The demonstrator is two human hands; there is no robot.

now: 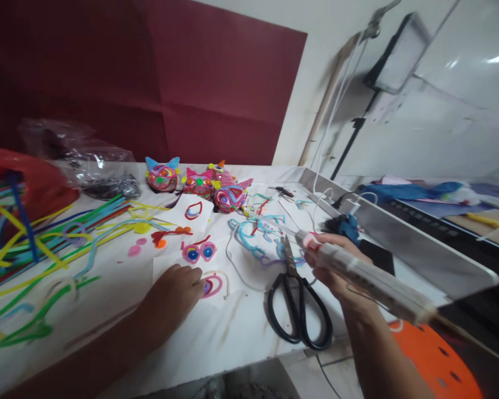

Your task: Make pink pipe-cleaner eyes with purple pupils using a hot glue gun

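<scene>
My left hand (178,293) rests low over a white sheet with its fingers curled and closed. Its fingertips are on the left edge of a pink pipe-cleaner loop (216,285) with purple inside, hiding part of it. In my right hand (336,266) is a long white glue gun (366,280), its pink-collared nozzle end pointing left. Just beyond my left hand lies a pink eye-glasses-shaped piece (198,252) with two blue eyes. Black-handled scissors (293,307) lie between my hands. A small red-and-blue loop (193,211) sits on another white paper.
Several colourful cat-like heads (199,183) stand at the back. Pipe cleaners (83,235) and a red bag (37,183) cover the left. Blue wire-like pieces (251,235) lie mid-table. On the right is a grey raised panel (399,238), with an orange object (436,360) below.
</scene>
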